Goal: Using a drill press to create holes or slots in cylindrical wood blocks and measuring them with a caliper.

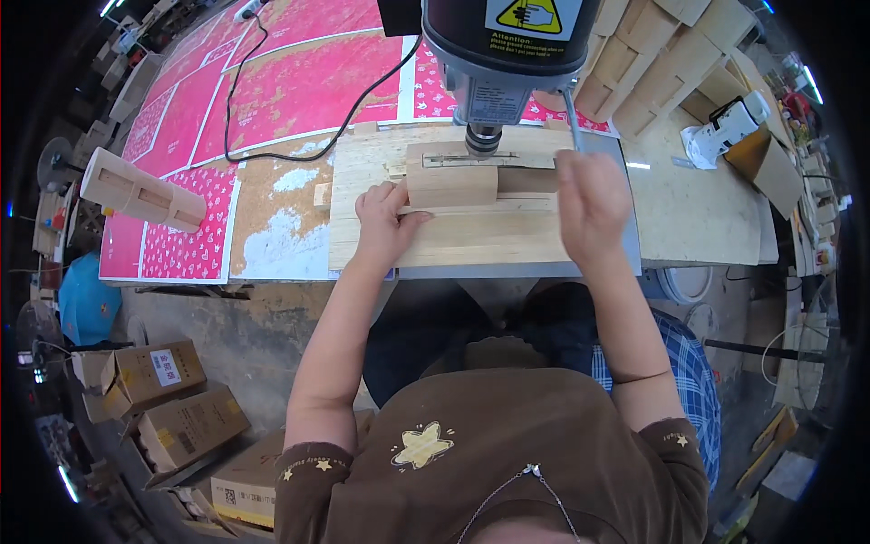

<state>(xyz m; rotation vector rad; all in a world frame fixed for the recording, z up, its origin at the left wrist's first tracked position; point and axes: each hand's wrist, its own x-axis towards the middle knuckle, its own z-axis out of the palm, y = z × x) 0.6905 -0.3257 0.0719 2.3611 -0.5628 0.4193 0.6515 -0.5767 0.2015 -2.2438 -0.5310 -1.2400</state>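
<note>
A drill press (498, 54) stands over a pale wooden work board (453, 240). Under its chuck (482, 140) lies a wooden block (451, 177) set against a wooden fence strip. My left hand (385, 222) rests on the board with its fingers pressed against the block's left end. My right hand (591, 199) is raised at the right of the block, fingers closed around the thin metal feed lever (571, 118) of the drill press.
A black cable (299, 150) runs across pink patterned sheets (299, 82) at the back left. A long wooden piece (140, 190) lies at the left. Stacked wooden boxes (662, 54) stand behind right. Cardboard cartons (172, 399) sit on the floor at lower left.
</note>
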